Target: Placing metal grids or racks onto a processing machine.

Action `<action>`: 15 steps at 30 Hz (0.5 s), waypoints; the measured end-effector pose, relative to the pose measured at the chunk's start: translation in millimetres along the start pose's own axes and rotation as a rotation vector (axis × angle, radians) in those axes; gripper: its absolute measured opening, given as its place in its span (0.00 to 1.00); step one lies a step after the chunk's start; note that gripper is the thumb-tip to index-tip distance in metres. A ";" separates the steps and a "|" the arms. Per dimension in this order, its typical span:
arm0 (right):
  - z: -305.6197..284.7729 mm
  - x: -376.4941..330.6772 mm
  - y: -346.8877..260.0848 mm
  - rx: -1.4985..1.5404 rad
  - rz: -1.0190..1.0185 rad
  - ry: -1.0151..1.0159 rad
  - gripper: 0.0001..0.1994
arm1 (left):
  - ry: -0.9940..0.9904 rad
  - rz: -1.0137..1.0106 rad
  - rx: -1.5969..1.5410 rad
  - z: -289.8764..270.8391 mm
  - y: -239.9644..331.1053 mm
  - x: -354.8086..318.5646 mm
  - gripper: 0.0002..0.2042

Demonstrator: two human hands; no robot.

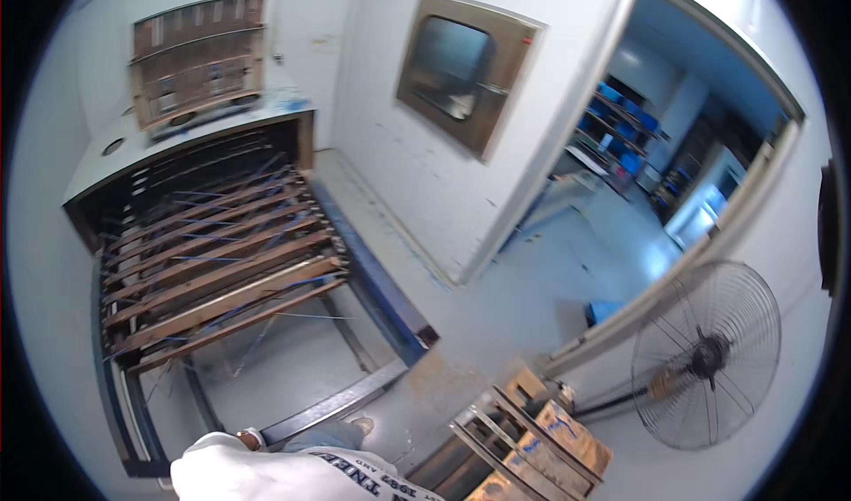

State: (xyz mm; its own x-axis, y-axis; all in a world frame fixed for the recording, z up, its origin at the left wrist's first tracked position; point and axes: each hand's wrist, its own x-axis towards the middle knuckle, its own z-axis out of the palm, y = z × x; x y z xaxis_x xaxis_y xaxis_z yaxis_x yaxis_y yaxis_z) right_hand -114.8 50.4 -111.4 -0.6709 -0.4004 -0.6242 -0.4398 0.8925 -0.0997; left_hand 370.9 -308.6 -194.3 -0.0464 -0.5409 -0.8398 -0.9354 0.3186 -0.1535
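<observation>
At the lower edge, my white sleeve (213, 467) covers most of my left arm. A small part of my left hand (248, 440) shows past it, next to the near bar (341, 402) of a dark metal frame. Its fingers are hidden, so I cannot tell whether it grips anything. My right hand is out of sight. Beyond the near bar, rows of brown slats (230, 310) lie across the frame, with thin blue strands running between them.
The frame runs into a white-topped housing (288, 102) with a slatted panel standing on it. To the right are a wire-caged fan (709, 355), a metal rack over stained boards (554, 439) and a doorway (612, 226). A windowed hatch (465, 71) is in the wall.
</observation>
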 end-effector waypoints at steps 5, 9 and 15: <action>55.2 1.2 36.7 -0.174 -0.139 -0.024 0.23 | -0.004 -0.102 -0.175 58.0 -57.7 -6.1 0.18; 111.7 -11.3 69.7 -0.236 -0.203 -0.010 0.24 | 0.044 -0.146 -0.239 85.2 -74.2 -17.0 0.16; 107.7 -64.9 36.4 0.093 -0.001 0.300 0.21 | 0.117 -0.057 -0.276 62.2 -74.7 -55.1 0.22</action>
State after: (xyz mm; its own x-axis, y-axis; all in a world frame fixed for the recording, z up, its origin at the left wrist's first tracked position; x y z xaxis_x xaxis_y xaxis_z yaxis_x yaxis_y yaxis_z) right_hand -22.9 131.2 -157.9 -0.8231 -0.4320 -0.3686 -0.3932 0.9018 -0.1791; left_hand 465.2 -254.2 -169.0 -0.0161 -0.6432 -0.7655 -0.9968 0.0701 -0.0380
